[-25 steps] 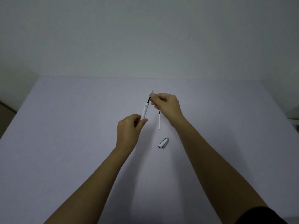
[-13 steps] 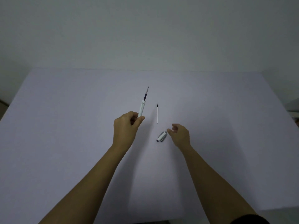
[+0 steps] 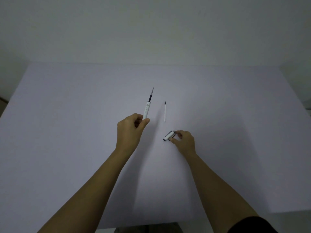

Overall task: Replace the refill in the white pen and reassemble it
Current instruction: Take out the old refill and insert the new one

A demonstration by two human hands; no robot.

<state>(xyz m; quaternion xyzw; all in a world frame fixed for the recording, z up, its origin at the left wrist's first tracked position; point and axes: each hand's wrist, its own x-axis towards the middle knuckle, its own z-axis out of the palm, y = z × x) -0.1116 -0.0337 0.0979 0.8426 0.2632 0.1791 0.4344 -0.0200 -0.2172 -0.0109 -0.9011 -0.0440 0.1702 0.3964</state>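
My left hand (image 3: 130,130) grips the lower end of the white pen barrel (image 3: 146,110) and holds it upright, tilted slightly right. A dark refill (image 3: 151,95) sticks out of its top, metal tip up. A thin white refill (image 3: 165,112) with a dark tip lies on the table to the right of the barrel. Nearer to me, the short white pen front section (image 3: 169,136) with a metal end lies on the table. My right hand (image 3: 183,141) pinches it between thumb and fingers.
The work surface is a pale lilac table (image 3: 67,132) against a plain wall. Its far edge runs across the view and its right edge drops off at the lower right.
My right hand let go of the refill tip in the barrel, came down toward me, and closed its fingers on the short pen section. The left hand kept the barrel nearly still.
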